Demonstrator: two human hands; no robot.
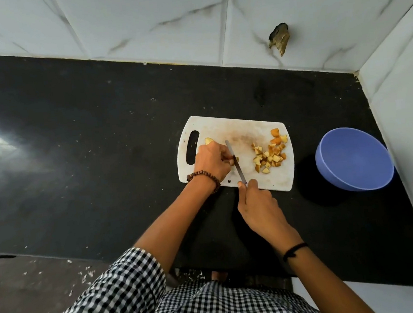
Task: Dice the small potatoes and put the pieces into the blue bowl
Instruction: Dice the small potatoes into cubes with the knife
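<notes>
Left hand clamped a small potato piece on the white plastic cutting board. Right hand gripped the slim steel knife, blade against it. Diced potato pile lay on the board's right side. Round blue bowl sat on the black surface, right of the board.

One view: head cam, wide-angle, looking forward and steeply down from above the checked shirt, which fills the bottom of frame. Mid-close range. Left hand fingers land just right of frame centre, right hand just below them. Right of the fingers: blue bowl, near the frame edge. Beyond the fingers: black counter, then tiled wall across the top.
</notes>
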